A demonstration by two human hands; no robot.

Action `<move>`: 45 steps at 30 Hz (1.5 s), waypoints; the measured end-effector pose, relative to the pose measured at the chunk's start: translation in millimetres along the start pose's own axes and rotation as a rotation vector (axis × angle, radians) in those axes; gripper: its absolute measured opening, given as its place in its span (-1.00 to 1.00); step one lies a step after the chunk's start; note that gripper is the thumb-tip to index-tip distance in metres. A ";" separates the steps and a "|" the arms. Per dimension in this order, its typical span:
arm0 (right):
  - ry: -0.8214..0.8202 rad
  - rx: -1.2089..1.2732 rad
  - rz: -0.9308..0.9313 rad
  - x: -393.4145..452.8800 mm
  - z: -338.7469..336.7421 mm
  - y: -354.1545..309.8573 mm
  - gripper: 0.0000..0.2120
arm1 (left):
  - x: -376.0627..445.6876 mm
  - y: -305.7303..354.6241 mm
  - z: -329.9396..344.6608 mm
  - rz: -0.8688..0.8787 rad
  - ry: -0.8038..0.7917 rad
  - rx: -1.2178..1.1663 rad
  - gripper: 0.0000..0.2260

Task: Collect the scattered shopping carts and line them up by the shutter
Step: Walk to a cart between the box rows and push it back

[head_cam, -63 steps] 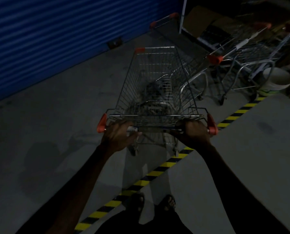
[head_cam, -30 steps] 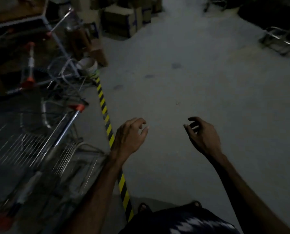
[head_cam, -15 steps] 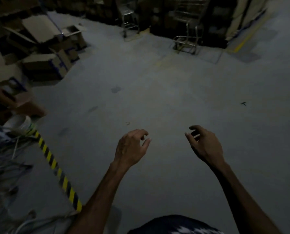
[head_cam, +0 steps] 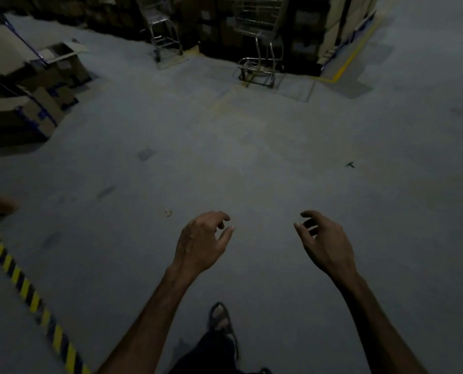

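A person crosses a dim warehouse floor (head_cam: 252, 163) with both arms out ahead, the left hand (head_cam: 202, 242) and right hand (head_cam: 324, 244) loosely curled and holding nothing, seemingly readied for the next handle. Two stray shopping carts wait at the far edge of the floor against dark stacked goods: the nearer cart (head_cam: 260, 36) straight ahead, a second cart (head_cam: 163, 31) to its left, both well apart from the hands. Cardboard boxes (head_cam: 36, 103) crowd the floor's left edge, and yellow-and-black hazard tape (head_cam: 33, 300) cuts the near left corner; the shutter is out of view.
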State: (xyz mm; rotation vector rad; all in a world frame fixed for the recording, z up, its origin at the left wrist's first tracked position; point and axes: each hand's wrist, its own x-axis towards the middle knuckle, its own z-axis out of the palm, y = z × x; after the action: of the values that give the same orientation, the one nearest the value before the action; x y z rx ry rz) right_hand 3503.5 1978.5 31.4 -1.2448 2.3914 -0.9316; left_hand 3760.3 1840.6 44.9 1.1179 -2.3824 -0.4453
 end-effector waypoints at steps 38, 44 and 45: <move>0.061 -0.007 0.143 675.6 63.9 3.1 -0.66 | 693.9 -137.6 175.3 0.092 -0.135 -0.044 -0.82; 0.097 -0.010 0.117 839.6 35.9 2.1 -0.69 | 849.4 -126.7 192.5 0.104 -0.057 -0.041 -0.80; 0.090 -0.016 0.109 862.2 33.7 0.6 -0.69 | 867.4 -129.7 195.2 0.094 -0.044 -0.050 -0.80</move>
State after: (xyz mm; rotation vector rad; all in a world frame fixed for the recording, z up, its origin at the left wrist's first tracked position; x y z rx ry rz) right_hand 3015.7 1266.8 40.4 -1.0880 2.5124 -0.9562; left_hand 3252.3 1099.5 58.0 0.9794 -2.4362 -0.4984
